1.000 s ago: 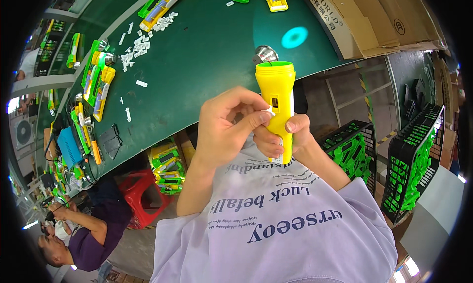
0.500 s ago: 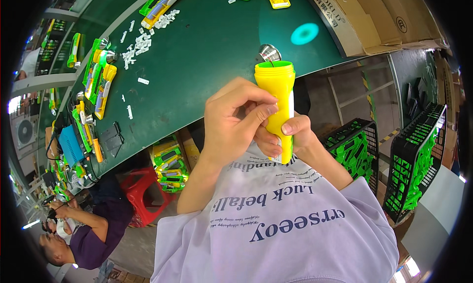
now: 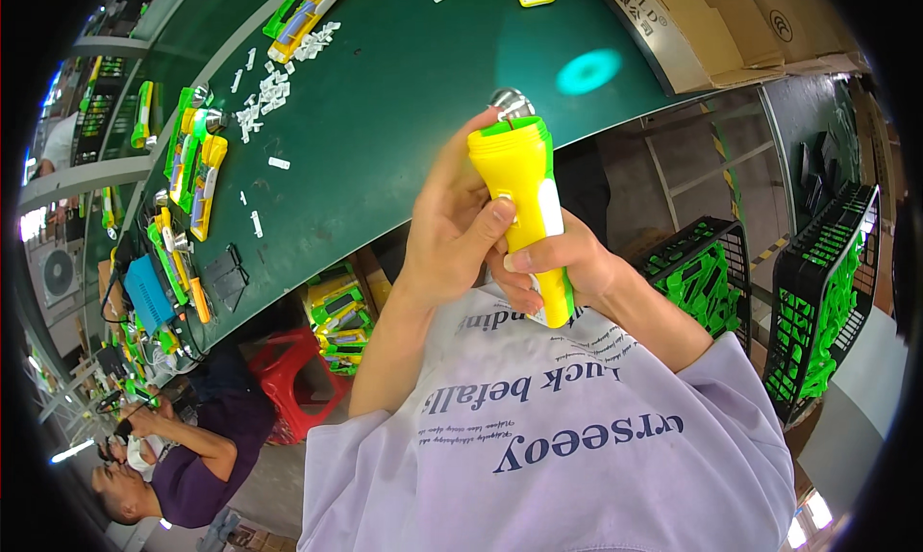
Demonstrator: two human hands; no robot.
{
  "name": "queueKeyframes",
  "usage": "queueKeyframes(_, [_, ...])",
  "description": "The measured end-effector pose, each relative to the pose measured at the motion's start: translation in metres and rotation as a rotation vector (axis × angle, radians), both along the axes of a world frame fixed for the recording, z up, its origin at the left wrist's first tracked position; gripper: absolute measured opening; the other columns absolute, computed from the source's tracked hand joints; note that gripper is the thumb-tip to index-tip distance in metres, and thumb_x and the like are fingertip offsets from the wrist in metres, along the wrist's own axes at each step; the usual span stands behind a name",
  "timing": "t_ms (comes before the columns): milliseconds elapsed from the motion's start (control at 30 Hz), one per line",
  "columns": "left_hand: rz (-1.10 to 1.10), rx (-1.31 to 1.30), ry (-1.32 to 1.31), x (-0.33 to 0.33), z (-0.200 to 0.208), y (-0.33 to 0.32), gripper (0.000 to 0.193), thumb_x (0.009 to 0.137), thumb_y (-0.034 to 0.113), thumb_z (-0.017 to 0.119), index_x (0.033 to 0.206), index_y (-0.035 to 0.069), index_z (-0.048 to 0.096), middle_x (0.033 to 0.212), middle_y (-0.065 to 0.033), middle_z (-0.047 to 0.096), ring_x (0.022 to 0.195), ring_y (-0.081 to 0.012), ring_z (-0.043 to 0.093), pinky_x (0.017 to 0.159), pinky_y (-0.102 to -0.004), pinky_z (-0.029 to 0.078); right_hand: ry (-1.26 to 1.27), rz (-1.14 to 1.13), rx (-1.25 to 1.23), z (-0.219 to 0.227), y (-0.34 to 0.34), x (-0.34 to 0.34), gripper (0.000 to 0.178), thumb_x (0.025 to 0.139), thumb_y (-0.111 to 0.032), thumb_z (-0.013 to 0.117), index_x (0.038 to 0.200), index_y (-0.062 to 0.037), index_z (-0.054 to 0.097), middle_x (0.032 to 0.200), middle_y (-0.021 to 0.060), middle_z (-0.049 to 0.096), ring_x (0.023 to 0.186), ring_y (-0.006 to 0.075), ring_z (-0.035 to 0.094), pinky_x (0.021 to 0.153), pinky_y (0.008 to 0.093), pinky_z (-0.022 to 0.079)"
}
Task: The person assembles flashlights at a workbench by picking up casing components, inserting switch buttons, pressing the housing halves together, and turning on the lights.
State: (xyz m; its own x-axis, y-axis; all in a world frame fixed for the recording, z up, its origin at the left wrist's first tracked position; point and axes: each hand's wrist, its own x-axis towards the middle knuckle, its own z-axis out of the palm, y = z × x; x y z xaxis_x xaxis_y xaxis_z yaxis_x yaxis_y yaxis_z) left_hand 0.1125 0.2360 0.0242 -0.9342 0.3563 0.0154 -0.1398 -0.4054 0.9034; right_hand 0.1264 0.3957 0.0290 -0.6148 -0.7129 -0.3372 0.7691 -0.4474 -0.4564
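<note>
A yellow and green flashlight body is held in front of my chest, its wide threaded end pointing away from me. A silver reflector sits just beyond that open end, apart from the rim and joined by a thin wire. My left hand is closed round the left side, thumb beside a small slider on the front, fingers partly hidden behind the body. My right hand grips the narrow lower end, thumb across the front.
Small white plastic pieces and opened flashlights lie on the green table, which carries a round light spot. Black crates of green parts stand right, a cardboard box far right, a red stool left, near another person.
My left hand has gone from pinching at the front to wrapping the side, fingers reaching up behind the wide end. The flashlight has tilted, its wide end shifting left.
</note>
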Motion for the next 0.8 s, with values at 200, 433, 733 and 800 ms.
queueKeyframes(200, [0.004,0.141,0.098,0.004,-0.016,0.005,0.065,0.093,0.004,0.059,0.145,0.009,0.021,0.124,-0.0207,0.055,0.112,-0.0245,0.056,0.096,-0.0369,0.045,-0.065,0.012,-0.026,0.006,0.003,0.001,0.027,0.076,-0.014,0.067,0.095,-0.002,0.051,0.062,0.0078,0.05,0.044,0.0196,0.051,0.041,0.0321,0.044])
queueKeyframes(433, [0.11,0.113,-0.043,0.009,-0.022,0.007,0.062,0.094,0.009,0.062,0.142,0.01,0.023,0.119,-0.0222,0.06,0.102,-0.0233,0.063,0.086,-0.0342,0.053,-0.173,-0.046,0.014,0.007,-0.003,0.007,0.025,0.081,-0.016,0.066,0.094,-0.0025,0.05,0.062,0.007,0.051,0.043,0.0187,0.051,0.042,0.033,0.045])
queueKeyframes(733, [0.134,0.143,-0.036,0.009,-0.017,0.011,0.061,0.094,0.008,0.06,0.143,0.011,0.023,0.122,-0.0228,0.058,0.104,-0.0231,0.061,0.085,-0.0336,0.052,-0.193,-0.052,-0.073,0.008,-0.005,0.008,0.023,0.081,-0.013,0.066,0.094,-0.0022,0.051,0.063,0.0075,0.051,0.043,0.0183,0.052,0.042,0.0322,0.044])
queueKeyframes(800, [0.113,0.137,0.0,0.011,-0.017,0.009,0.061,0.094,0.008,0.06,0.143,0.011,0.023,0.122,-0.0228,0.057,0.104,-0.0228,0.061,0.085,-0.0334,0.052,-0.202,-0.031,-0.104,0.008,-0.003,0.009,0.022,0.081,-0.013,0.066,0.093,-0.0021,0.051,0.062,0.0074,0.051,0.043,0.0183,0.052,0.041,0.032,0.044])
